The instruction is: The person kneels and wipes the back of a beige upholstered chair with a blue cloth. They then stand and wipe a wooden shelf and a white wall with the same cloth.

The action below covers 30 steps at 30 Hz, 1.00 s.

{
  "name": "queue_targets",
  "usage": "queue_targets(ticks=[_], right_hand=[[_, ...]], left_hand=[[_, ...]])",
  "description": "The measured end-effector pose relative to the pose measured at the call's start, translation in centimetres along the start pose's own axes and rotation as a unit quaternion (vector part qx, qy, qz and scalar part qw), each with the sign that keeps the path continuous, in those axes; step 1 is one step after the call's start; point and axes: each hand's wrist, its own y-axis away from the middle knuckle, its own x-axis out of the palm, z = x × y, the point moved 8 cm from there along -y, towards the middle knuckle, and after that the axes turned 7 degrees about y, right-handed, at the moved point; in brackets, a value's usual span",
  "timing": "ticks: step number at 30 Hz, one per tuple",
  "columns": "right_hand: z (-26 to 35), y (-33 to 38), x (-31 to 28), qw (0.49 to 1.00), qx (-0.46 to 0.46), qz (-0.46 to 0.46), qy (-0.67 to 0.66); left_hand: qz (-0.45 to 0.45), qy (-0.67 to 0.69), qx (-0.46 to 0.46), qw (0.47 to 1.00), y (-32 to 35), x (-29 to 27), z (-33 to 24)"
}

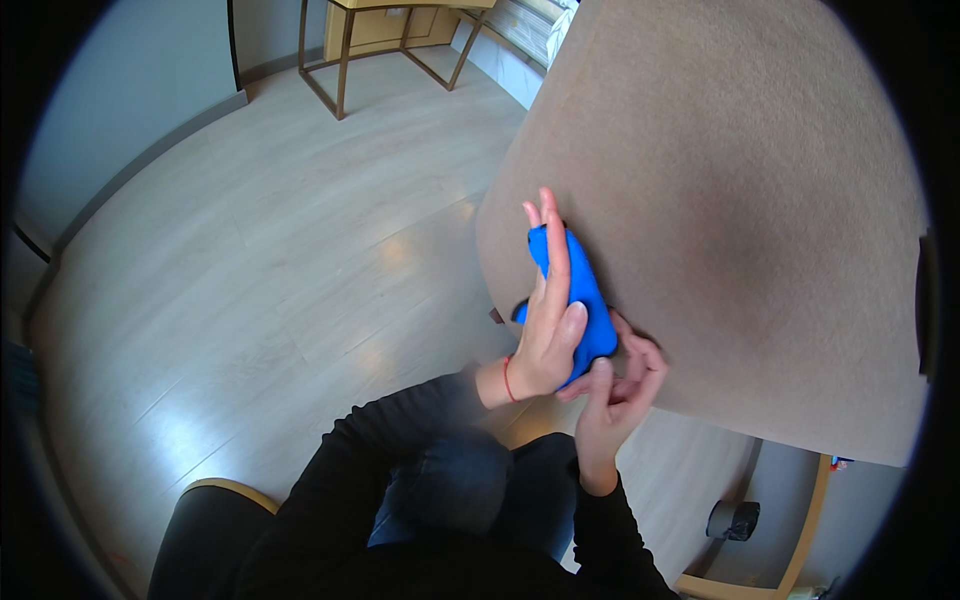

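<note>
A bright blue, elongated soft object [585, 295] lies at the near edge of a big tan, felt-like surface [740, 200]. My left hand [548, 320] lies flat against its left side, fingers stretched out and pointing away from me, thumb resting on the blue object. My right hand [620, 385] cups the object's near end from below, fingers curled around it. A thin red band circles my left wrist. Both sleeves are black. What the blue object is cannot be made out.
Pale wood-plank floor [280, 260] spreads to the left. A metal-legged wooden table [385, 45] stands far back. A dark chair back with a wooden rim [215, 510] is at lower left. A dark round thing [733, 520] sits on the floor at lower right.
</note>
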Motion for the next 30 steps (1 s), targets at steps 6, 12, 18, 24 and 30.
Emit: queue_targets(ticks=[6,12,18,24,30], right_hand=[[3.4,0.1,-1.1,0.989,-0.107,-0.051,0.086],[6.8,0.3,-0.6,0.840,-0.361,-0.171,0.366],[-0.6,-1.7,3.1,0.799,-0.332,0.000,0.502],[-8.1,-0.3,5.8,0.853,-0.269,0.170,0.413],[1.1,-2.4,7.5,0.760,-0.435,0.138,0.463]], left_hand=[[-0.016,-0.088,0.024,0.996,-0.4,-0.7,-2.0],[0.055,-0.201,0.066,0.976,-1.5,1.3,-0.5],[0.029,-0.201,0.061,0.977,1.6,0.8,6.0],[0.055,-0.213,-0.103,0.970,9.0,-3.6,13.9],[-0.012,-0.178,-0.031,0.983,0.3,-4.6,10.2]])
